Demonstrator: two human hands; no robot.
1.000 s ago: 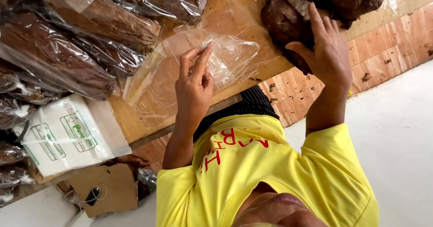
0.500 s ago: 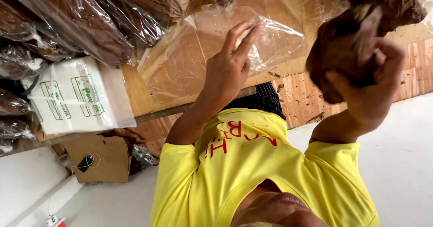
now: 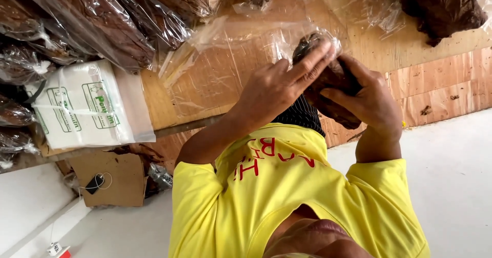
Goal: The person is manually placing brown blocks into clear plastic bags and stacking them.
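Left hand (image 3: 279, 86), fingers flat and pressed together on top of the brown bundle (image 3: 328, 81), which tilts up-left at the clear bag (image 3: 230, 58) mouth over the wooden table (image 3: 435, 68), right hand (image 3: 371, 101) cupping it from beneath.

White rectangular pack (image 3: 84, 104), green print, on wooden bench; brown cardboard box (image 3: 110, 178) below.
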